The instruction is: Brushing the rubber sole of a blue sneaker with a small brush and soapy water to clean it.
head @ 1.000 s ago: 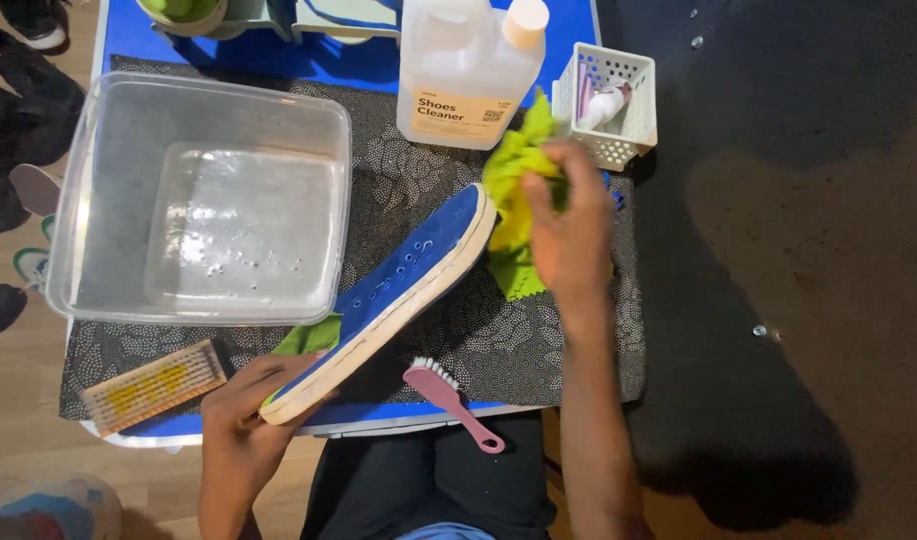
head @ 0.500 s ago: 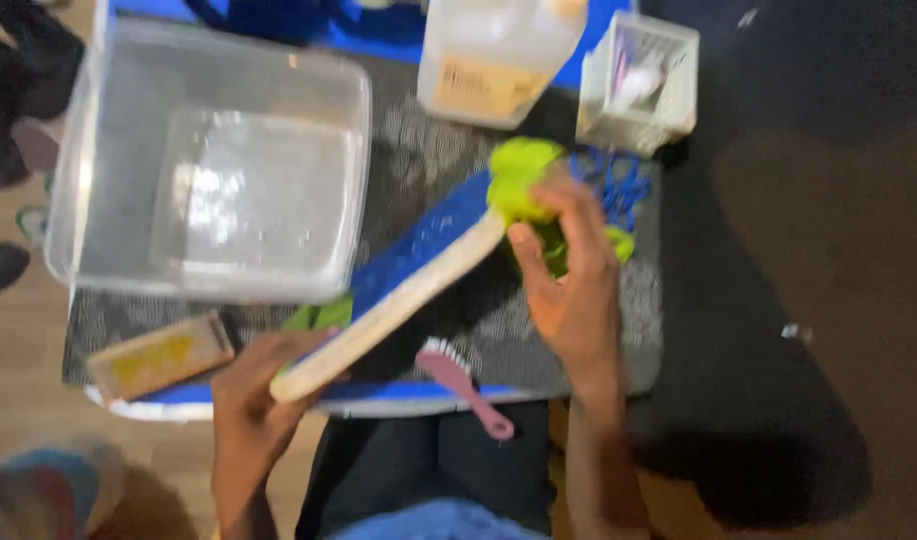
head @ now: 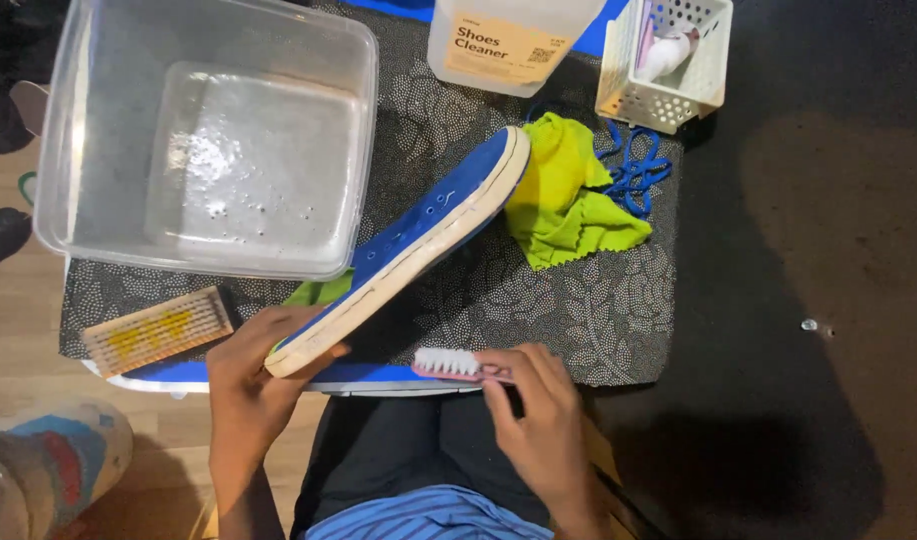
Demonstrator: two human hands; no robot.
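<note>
Matt canvas shoe (head: 418, 235), glossy clear plastic tub (head: 208, 140).

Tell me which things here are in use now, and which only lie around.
In use:
left hand holds blue shoe
right hand takes pink brush

Lying around:
yellow-green cloth
blue laces
clear tub
wooden brush
cleaner bottle
white basket

Blue shoe (head: 428, 225), yellow-green cloth (head: 568, 195), pink brush (head: 463, 366).

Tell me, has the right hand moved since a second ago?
Yes. The right hand left the yellow-green cloth near the white basket and came toward the near table edge, onto the pink brush.
</note>
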